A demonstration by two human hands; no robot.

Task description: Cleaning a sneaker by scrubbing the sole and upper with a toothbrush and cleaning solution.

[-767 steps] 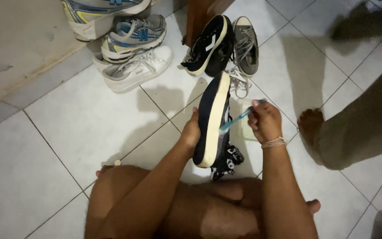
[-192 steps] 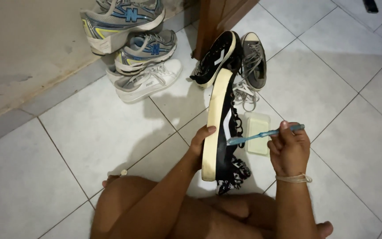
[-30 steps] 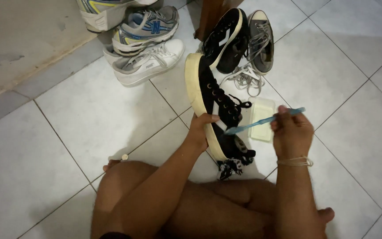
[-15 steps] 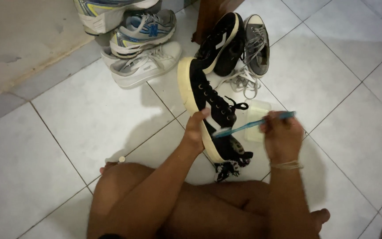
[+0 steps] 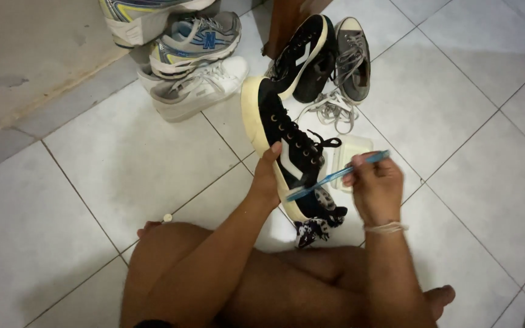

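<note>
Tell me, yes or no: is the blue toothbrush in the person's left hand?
No, the right hand grips the blue toothbrush, while the left hand holds the black sneaker by its cream sole.

A single head-worn camera looks steeply down from close above the seated person's bare legs onto the pale tiled floor (image 5: pixel 123 164), facing forward toward a beige wall base (image 5: pixel 25 67) at upper left.
</note>
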